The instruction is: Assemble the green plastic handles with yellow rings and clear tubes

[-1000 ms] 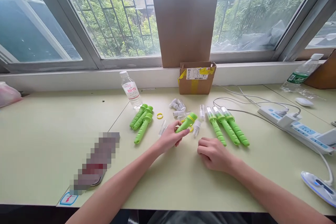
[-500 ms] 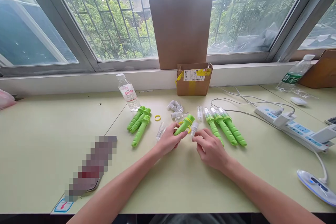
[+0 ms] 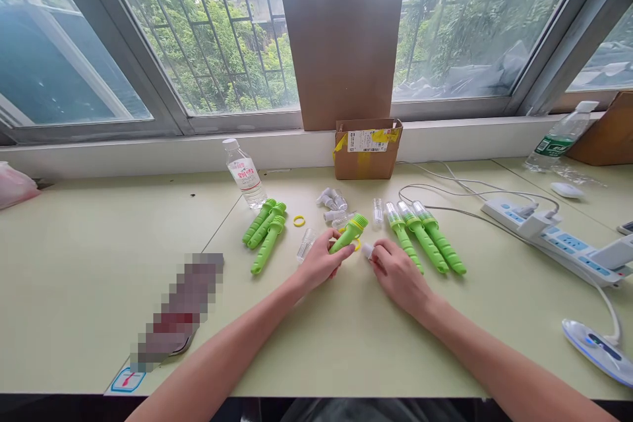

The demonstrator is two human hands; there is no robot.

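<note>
My left hand (image 3: 319, 262) is closed round a green threaded plastic tube (image 3: 353, 231), which tilts up to the right with a yellow ring near its threaded end. Pinched in the fingers of my right hand (image 3: 399, 275) is a small clear part with a white tip (image 3: 367, 250), mostly hidden. A clear plastic sleeve (image 3: 305, 244) lies beside my left hand. Behind it are a loose yellow ring (image 3: 299, 220) and several clear parts with white tips (image 3: 332, 200). Three green tubes (image 3: 268, 244) lie to the left; three clear-capped green tubes (image 3: 424, 237) lie right.
A water bottle (image 3: 246, 175) and a cardboard box (image 3: 366, 161) stand at the back. Phone (image 3: 180, 310), pixelated, lies on the left. On the right are a power strip (image 3: 558, 241) with cables, a white oval device (image 3: 598, 351) and another bottle (image 3: 558, 138).
My right hand has closed on the white-tipped clear part and drawn it slightly down toward me. My left hand keeps the green tube in nearly the same place. The view has shifted slightly.
</note>
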